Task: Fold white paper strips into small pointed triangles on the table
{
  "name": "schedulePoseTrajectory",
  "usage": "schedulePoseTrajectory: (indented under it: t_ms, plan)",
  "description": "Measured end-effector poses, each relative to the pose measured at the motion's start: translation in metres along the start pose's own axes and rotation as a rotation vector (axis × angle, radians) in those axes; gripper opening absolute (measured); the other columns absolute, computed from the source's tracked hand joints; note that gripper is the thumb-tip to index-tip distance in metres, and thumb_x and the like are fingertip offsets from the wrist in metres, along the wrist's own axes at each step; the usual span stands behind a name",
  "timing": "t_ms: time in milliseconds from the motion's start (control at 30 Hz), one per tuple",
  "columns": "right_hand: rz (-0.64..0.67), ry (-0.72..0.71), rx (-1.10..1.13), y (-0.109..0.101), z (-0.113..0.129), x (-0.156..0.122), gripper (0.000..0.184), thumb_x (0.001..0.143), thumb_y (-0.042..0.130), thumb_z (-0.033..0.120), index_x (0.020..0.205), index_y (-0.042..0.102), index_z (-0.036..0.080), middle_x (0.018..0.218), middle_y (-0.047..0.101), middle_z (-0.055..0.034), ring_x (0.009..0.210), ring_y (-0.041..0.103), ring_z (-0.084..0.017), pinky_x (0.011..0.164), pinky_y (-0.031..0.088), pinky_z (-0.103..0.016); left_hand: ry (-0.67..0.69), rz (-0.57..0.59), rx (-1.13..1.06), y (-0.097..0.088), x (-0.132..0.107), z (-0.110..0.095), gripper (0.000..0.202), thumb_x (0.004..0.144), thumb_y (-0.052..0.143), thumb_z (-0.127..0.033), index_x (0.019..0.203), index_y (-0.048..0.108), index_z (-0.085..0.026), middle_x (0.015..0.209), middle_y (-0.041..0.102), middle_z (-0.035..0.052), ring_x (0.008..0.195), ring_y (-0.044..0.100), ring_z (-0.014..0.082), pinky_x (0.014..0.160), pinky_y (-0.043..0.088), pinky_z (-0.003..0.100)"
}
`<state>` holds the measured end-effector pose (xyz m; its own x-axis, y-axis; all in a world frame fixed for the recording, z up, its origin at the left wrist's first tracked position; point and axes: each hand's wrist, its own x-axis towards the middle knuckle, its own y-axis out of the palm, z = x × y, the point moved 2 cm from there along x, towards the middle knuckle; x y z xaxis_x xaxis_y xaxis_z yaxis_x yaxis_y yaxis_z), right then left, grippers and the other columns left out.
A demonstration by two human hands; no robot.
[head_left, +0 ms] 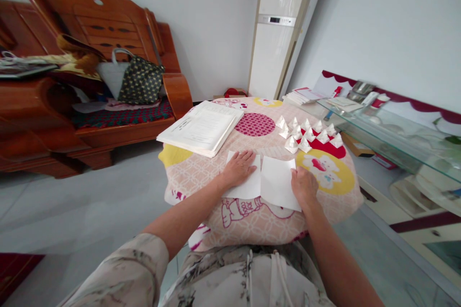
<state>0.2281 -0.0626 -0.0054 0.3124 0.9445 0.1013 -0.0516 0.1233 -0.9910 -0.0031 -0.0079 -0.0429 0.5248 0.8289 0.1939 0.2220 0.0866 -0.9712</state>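
Note:
White paper [276, 180] lies in front of me in two halves, split by a line down the middle. A narrow gap shows at its upper end; whether the halves are still joined lower down, I cannot tell. My left hand [239, 169] rests flat on the left half, fingers stretched out. At the right half's outer edge, my right hand [303, 184] is closed on the paper, which curves up slightly there. Beyond it stand several small folded paper shapes [304, 144] with pointed tops, grouped in rows. A stack of printed sheets [201, 127] lies at the upper left.
A patterned cloth [216, 177] covers the table and hangs over its edges. To the right is a glass-topped cabinet [392, 134] carrying cups and papers. A wooden sofa [108, 24] with bags stands at the left, and a tall white cabinet-like unit [272, 53] behind.

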Motion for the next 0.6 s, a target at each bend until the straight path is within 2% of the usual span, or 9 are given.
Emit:
schedulePoseTrajectory:
  t_ms: [100,233,400,600]
  plan:
    - [0.002,-0.001,0.002,-0.002,-0.002,-0.001,0.039,0.104,0.04,0.033,0.104,0.071,0.01,0.104,0.073,-0.019,0.098,0.069,-0.027,0.076,0.044,-0.031,0.002,0.0,-0.005,-0.001,0.0,0.0,0.057,0.104,0.024,-0.042,0.154,0.037,-0.019,0.159,0.041,0.0097,0.15,0.032,0.0237,0.124,0.024,0.048]
    - [-0.006,0.009,-0.006,-0.004,-0.003,-0.009,0.041,0.104,0.04,0.037,0.098,0.071,0.011,0.102,0.074,-0.0181,0.094,0.07,-0.027,0.073,0.042,-0.03,-0.014,0.038,-0.012,-0.003,0.001,-0.001,0.058,0.104,0.025,-0.042,0.155,0.036,-0.015,0.16,0.038,0.011,0.151,0.031,0.0246,0.124,0.024,0.048]
    - [-0.028,-0.016,-0.026,-0.002,-0.002,-0.017,0.034,0.104,0.042,0.03,0.101,0.069,0.011,0.101,0.074,-0.0175,0.094,0.069,-0.026,0.072,0.04,-0.03,-0.011,0.017,-0.01,-0.002,0.001,-0.001,0.056,0.104,0.026,-0.042,0.155,0.037,-0.02,0.16,0.039,0.0092,0.15,0.032,0.0245,0.124,0.025,0.048]
    - [-0.021,-0.009,-0.026,0.001,-0.008,-0.014,0.032,0.104,0.042,0.029,0.102,0.069,0.011,0.099,0.074,-0.0174,0.092,0.069,-0.026,0.07,0.039,-0.03,-0.011,0.025,-0.015,-0.002,0.001,0.0,0.057,0.104,0.026,-0.042,0.155,0.037,-0.018,0.161,0.038,0.0098,0.151,0.032,0.024,0.124,0.024,0.047]
